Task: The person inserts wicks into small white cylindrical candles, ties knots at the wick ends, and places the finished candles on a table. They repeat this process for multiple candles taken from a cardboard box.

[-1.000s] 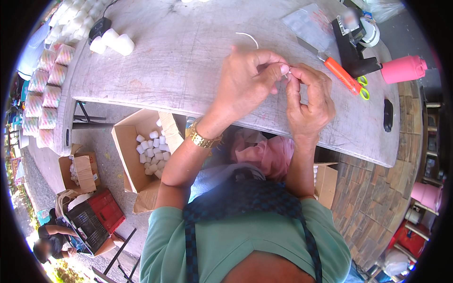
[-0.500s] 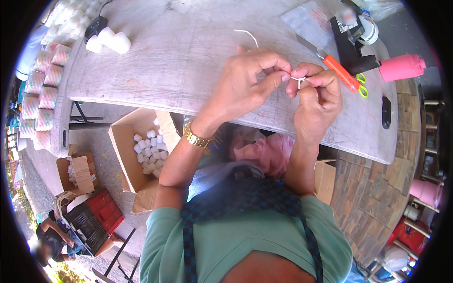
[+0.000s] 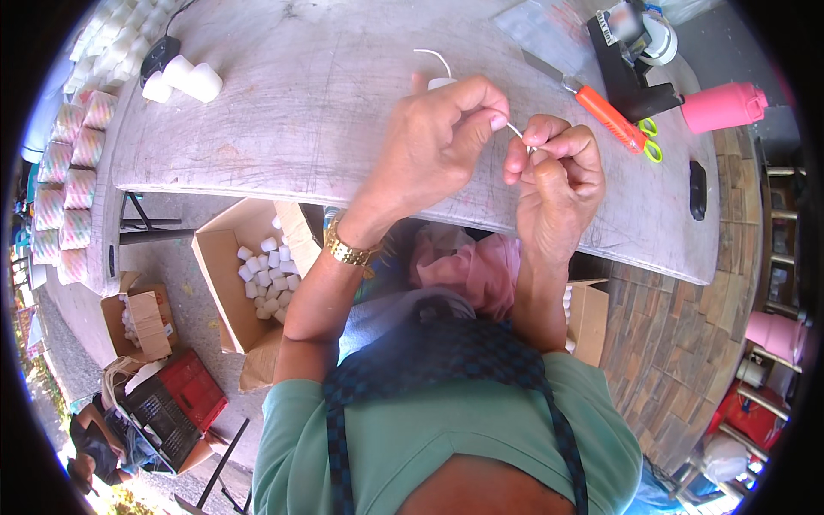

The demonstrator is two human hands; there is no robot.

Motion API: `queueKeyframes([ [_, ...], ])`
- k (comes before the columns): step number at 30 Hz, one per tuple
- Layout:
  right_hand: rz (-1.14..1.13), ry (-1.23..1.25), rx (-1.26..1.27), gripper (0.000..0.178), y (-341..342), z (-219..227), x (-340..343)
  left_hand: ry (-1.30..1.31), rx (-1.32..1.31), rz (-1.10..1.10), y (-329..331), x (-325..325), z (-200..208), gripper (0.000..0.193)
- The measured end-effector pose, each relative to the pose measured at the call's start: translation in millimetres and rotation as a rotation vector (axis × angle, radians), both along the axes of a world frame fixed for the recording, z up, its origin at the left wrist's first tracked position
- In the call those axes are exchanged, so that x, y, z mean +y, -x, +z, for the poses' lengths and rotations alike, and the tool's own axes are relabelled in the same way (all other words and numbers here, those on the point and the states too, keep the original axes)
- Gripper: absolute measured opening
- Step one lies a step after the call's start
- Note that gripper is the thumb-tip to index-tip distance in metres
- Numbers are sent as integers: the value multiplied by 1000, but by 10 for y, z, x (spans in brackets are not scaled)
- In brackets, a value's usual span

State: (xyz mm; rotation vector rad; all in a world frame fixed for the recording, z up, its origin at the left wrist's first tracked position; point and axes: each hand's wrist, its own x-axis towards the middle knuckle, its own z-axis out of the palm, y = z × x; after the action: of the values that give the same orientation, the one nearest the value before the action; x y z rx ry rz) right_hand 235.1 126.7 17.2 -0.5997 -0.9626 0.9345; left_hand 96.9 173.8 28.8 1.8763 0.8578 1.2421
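Observation:
Both of my hands are raised over the near part of the table, pinching a thin white cord (image 3: 515,130). My left hand (image 3: 436,146) grips it between thumb and forefinger, and a short taut length runs across to my right hand (image 3: 562,184). There, closed fingertips cover most of a small knot or loop. Beyond my left knuckles a curved loose end of white cord (image 3: 438,55) sticks out. Beside it shows the edge of a white object (image 3: 441,83), largely hidden by that hand, so its kind is unclear.
An orange-handled knife (image 3: 605,113), green-handled scissors (image 3: 651,142) and a pink tumbler (image 3: 725,107) lie at the right. White cylinders (image 3: 199,82) stand far left, near wrapped rolls (image 3: 79,189). Below the table edge, a cardboard box (image 3: 215,249) holds several white pieces.
My hands have drawn slightly apart, stretching the cord between them. The knot has slipped behind my right fingertips. The white object behind my left hand now shows. The whole view has shifted slightly.

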Motion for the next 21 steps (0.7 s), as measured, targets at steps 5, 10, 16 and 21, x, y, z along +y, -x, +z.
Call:
queueKeyframes([
  [5,-19,-8,-2,25,14,-16,-38,1,9,17,-7,-21,8,3],
  [10,-34,-2,19,24,49,-41,-67,-57,91,67,0,-41,14,3],
  [16,-30,33,-2,22,73,-23,-29,-13,6,39,-9,4,-30,3],
  [21,17,23,22,20,42,-21,-31,-36,27,44,-8,-7,-22,2],
])
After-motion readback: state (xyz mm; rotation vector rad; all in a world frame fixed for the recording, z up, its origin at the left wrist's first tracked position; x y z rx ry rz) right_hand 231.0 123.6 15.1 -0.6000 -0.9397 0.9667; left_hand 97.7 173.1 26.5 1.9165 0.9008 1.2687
